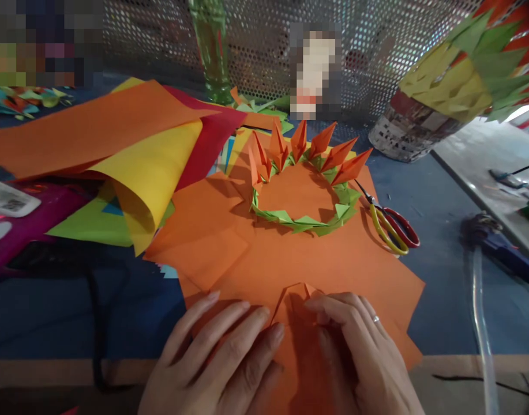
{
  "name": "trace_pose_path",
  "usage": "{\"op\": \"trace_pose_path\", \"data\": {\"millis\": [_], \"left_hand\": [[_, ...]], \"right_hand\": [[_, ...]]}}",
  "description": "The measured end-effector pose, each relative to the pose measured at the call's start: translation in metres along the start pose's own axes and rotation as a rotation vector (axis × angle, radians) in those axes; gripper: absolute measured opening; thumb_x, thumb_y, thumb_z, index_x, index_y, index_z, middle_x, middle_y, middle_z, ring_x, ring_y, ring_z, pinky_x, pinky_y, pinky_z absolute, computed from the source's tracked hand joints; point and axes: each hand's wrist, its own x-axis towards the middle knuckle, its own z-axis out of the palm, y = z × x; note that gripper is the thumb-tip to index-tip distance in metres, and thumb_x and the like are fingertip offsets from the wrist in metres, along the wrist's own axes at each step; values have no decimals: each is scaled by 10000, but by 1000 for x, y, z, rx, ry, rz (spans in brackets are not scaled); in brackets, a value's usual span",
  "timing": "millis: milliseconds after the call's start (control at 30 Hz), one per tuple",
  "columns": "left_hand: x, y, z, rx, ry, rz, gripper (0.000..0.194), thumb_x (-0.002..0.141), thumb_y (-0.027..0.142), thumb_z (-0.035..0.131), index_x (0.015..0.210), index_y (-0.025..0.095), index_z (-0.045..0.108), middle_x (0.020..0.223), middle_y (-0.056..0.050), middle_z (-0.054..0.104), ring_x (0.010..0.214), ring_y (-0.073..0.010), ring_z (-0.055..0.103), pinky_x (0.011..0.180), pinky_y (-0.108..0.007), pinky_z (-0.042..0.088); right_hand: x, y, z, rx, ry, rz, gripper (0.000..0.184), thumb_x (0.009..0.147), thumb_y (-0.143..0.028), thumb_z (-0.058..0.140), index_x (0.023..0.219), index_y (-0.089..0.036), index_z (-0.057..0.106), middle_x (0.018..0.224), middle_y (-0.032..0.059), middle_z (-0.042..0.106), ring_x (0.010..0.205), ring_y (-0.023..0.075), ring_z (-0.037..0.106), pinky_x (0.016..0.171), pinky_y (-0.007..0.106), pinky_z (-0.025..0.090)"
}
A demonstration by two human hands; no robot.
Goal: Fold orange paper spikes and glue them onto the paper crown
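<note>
Both hands rest at the bottom centre on a small folded orange paper piece (299,323). My left hand (221,360) lies flat with its fingers spread, pressing the paper's left side. My right hand (359,351), with a ring on one finger, bends its fingers onto the folded top of the piece. Under them lies a stack of orange paper squares (316,259). Beyond it stands a ring of green and orange folded paper units (305,184).
Scissors (391,227) with yellow and red handles lie right of the ring. Large orange, yellow and red sheets (130,144) curl at the left. A green bottle (212,52) and a mesh panel stand behind. A paper-covered vase shape (446,98) leans at upper right; a glue gun (502,245) lies right.
</note>
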Motion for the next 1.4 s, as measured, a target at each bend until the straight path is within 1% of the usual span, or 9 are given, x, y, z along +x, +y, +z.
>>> {"op": "trace_pose_path", "data": {"millis": [100, 267, 367, 567, 667, 833, 1067, 1233, 1400], "left_hand": [[0, 0, -4, -13, -1, -22, 284, 1030, 210, 510, 1132, 269, 769, 1185, 29, 770, 1125, -184, 672, 1206, -453, 367], [9, -1, -18, -27, -145, 39, 270, 974, 158, 599, 1188, 222, 752, 1225, -10, 757, 1133, -196, 665, 1177, -418, 377], [12, 0, -21, -33, -131, 13, 254, 956, 154, 635, 1169, 214, 758, 1214, -20, 757, 1129, -209, 657, 1152, -432, 393], [9, 10, -19, -27, -88, -12, 272, 942, 136, 652, 1193, 192, 741, 1237, -47, 745, 1159, -231, 643, 1140, -476, 402], [7, 23, -16, 25, -27, -92, 261, 945, 142, 656, 1187, 185, 743, 1194, -51, 758, 1120, -223, 656, 1141, -474, 396], [3, 43, -7, 89, 23, -166, 280, 973, 139, 609, 1231, 134, 716, 1148, -79, 749, 1057, -211, 646, 1128, -439, 367], [2, 56, -3, 25, 30, -163, 205, 965, 158, 603, 1118, 159, 740, 1076, -84, 730, 1031, -214, 650, 1103, -438, 420], [16, 44, -7, 13, -45, 8, 252, 998, 327, 565, 1135, 210, 741, 1111, -86, 728, 1076, -225, 663, 1126, -458, 443], [27, 25, -13, -27, -102, 51, 275, 1015, 321, 532, 1176, 220, 731, 1154, -83, 731, 1122, -227, 658, 1149, -474, 427]], "right_hand": [[-2, 2, 1, 4, -8, -17, 312, 919, -83, 487, 1183, -235, 553, 1010, 48, 664, 855, 154, 639, 701, 256, 525], [-4, 3, 0, -6, -16, -56, 355, 874, -51, 463, 1171, -227, 547, 1043, 49, 659, 882, 159, 627, 739, 268, 534], [-4, 3, 0, 18, 1, -55, 346, 878, -36, 448, 1145, -229, 556, 1030, 40, 654, 883, 152, 619, 739, 267, 530], [-15, -3, 11, -42, 342, -127, 305, 839, 35, 553, 992, -212, 644, 915, 39, 598, 848, 138, 582, 721, 261, 495], [-22, -11, 17, -7, 409, -188, 331, 819, 52, 592, 1019, -191, 696, 934, 57, 629, 886, 151, 592, 767, 284, 511], [-26, -19, 23, 83, 335, -172, 363, 889, 6, 534, 1161, -175, 691, 1017, 70, 699, 958, 174, 619, 829, 319, 518], [-23, -4, 15, -117, 187, -248, 410, 941, -131, 535, 1340, -159, 627, 1184, 80, 709, 1102, 192, 627, 913, 320, 488], [-22, 2, 9, -198, 114, -325, 433, 950, -179, 548, 1379, -138, 595, 1338, 55, 675, 1245, 201, 565, 990, 329, 432], [-20, 4, 5, -205, 114, -346, 422, 927, -126, 553, 1342, -140, 628, 1366, 26, 673, 1268, 224, 529, 1014, 362, 406]]}}
